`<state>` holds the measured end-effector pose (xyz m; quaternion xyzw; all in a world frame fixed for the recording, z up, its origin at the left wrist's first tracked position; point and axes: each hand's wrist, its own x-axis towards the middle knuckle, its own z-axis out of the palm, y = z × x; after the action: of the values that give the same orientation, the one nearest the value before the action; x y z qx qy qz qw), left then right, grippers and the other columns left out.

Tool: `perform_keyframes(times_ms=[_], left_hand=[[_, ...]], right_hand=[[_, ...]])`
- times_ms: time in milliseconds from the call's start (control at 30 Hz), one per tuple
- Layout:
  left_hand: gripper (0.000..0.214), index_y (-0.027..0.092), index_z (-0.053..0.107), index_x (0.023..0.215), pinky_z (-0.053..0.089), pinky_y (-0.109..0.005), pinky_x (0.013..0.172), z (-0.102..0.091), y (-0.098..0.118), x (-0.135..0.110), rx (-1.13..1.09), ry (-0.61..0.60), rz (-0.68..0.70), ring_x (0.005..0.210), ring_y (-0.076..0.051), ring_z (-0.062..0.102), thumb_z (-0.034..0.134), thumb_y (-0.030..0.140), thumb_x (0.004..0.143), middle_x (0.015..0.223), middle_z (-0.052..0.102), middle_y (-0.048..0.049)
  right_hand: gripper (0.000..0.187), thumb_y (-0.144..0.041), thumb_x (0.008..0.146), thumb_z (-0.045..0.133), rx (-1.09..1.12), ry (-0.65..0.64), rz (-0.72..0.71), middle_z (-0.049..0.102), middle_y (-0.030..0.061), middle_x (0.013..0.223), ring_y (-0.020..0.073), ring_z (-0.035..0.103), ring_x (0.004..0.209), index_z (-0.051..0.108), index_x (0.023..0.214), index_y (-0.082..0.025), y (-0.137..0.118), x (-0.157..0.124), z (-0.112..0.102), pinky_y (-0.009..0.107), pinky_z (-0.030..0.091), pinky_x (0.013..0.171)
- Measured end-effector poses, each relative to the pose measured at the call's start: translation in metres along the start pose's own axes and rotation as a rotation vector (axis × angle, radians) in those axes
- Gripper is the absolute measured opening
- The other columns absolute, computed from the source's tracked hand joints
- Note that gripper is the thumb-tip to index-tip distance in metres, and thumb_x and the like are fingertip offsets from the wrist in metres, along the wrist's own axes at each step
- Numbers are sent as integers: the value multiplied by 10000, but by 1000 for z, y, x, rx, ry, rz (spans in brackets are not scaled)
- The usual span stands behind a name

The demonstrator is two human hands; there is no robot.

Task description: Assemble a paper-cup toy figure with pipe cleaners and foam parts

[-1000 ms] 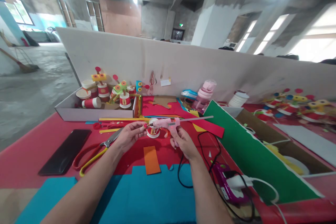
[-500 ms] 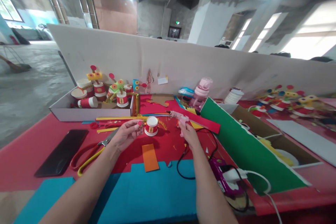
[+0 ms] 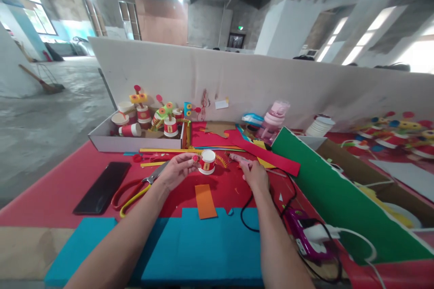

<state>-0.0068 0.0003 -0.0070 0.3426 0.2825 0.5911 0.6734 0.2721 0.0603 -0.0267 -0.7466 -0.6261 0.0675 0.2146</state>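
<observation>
My left hand (image 3: 175,171) pinches a small red round piece (image 3: 195,158) between thumb and fingertips, just left of a paper cup (image 3: 208,162). The cup is white with a red band and a yellow label, and stands on the red tabletop. A yellow folded paper spring (image 3: 222,160) sticks out from its right side. To the right, my right hand (image 3: 257,176) is closed on a pink glue gun (image 3: 239,159), which lies low and tilted, its nozzle towards the cup. An orange paper strip (image 3: 205,201) lies in front of the cup.
Scissors (image 3: 132,194) and a black phone (image 3: 101,187) lie at left. Behind them a white box (image 3: 135,144) holds finished cup figures. A green board (image 3: 315,194) and a purple power strip (image 3: 308,235) with cables stand at right. Blue sheets (image 3: 203,248) cover the front.
The view has turned slightly left, so things sit further right. My right hand has lowered the glue gun and tipped it flatter. My left hand keeps the red piece beside the cup.
</observation>
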Motion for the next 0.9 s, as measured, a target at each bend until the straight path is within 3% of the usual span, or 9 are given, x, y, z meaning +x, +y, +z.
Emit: perform_keyframes(times_ms=[67,133,233,300,433,600,700,900], left_hand=[[238,136,728,910,519,-248,734,0,0,0,16,-7,-3,761,-141,673,790,147,681,882,735,-77],[242,139,727,914,521,-244,730,1,0,0,34,-19,7,767,-142,672,791,152,681,875,734,-75],[241,146,726,908,524,-248,731,4,4,1,77,-8,57,760,-139,664,797,176,679,845,725,-62],[243,145,727,901,522,-250,728,7,10,4,144,13,73,735,-131,656,802,206,678,842,719,-57],[300,146,716,941,504,-257,736,15,31,18,413,7,66,706,-122,632,805,252,674,814,700,-43],[284,149,699,870,444,-227,626,29,48,43,891,-34,139,672,-125,585,798,283,639,757,673,-31],[231,150,701,842,392,-219,553,41,51,56,1182,-119,220,608,-123,533,743,277,654,687,647,-17],[155,180,710,791,377,-227,589,62,48,72,1700,-304,375,617,-127,523,600,236,699,695,640,-11]], right_hand=[[376,-494,883,517,132,99,-14,650,174,1040,270,641,916,615,1019,-157,-10,-5,-9,347,464,759],[368,-505,868,535,389,173,-165,657,137,1008,249,628,919,611,1011,-175,-25,-12,-13,357,470,814],[483,-528,807,615,700,34,-433,634,121,1155,243,593,1062,573,1156,-197,-54,-20,-11,388,454,926],[653,-528,720,708,665,-61,-500,577,136,1280,275,528,1192,524,1253,-198,-69,-23,-4,432,403,1002],[825,-557,633,765,483,-56,-507,549,176,1304,324,465,1248,481,1298,-161,-83,-26,13,490,338,1042],[639,-534,665,756,427,-22,-491,623,132,1176,304,505,1179,551,1157,-181,-86,-25,26,526,251,1077],[495,-483,715,741,447,-24,-477,641,102,1146,287,504,1185,573,1095,-215,-87,-22,28,556,192,1088],[430,-464,740,728,477,-32,-452,669,90,1110,278,537,1145,595,1066,-216,-85,-20,28,529,235,1064]])
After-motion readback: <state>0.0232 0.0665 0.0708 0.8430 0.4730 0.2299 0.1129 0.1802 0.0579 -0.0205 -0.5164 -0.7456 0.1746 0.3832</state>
